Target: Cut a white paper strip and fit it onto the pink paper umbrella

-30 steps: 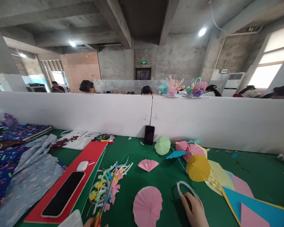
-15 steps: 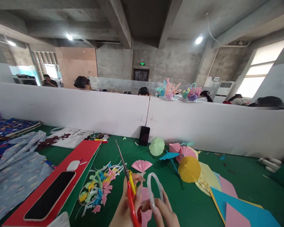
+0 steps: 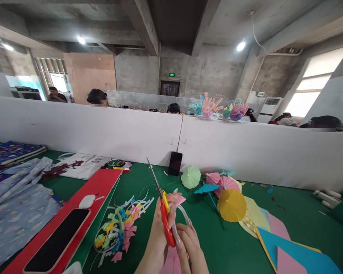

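Observation:
Scissors [image 3: 166, 222] with red and yellow handles lie in my left hand [image 3: 157, 236], blades pointing up and away. The fingers of that hand are closed, and a bit of pink pleated paper [image 3: 181, 199] shows just beyond their tips; whether they pinch it is hidden. My right hand [image 3: 193, 245] grips a narrow translucent white ring [image 3: 184, 213], which looks like a roll of tape. Both hands come together over the green table [image 3: 225, 251], the ring close against the scissor handles. Below them lies a pink paper piece [image 3: 171, 262], partly covered.
Paper umbrellas in green [image 3: 191, 177], blue [image 3: 206, 188] and yellow [image 3: 232, 205] stand ahead right, near coloured sheets [image 3: 300, 247]. Paper scraps [image 3: 117, 228] lie left, beside a red board [image 3: 101, 186] bearing a phone [image 3: 58, 239]. A white partition [image 3: 125, 133] runs behind; people sit beyond.
My left hand has moved up and right with the scissors. The right hand has brought the ring in against them, and the pink pleated paper is now mostly hidden behind my fingers.

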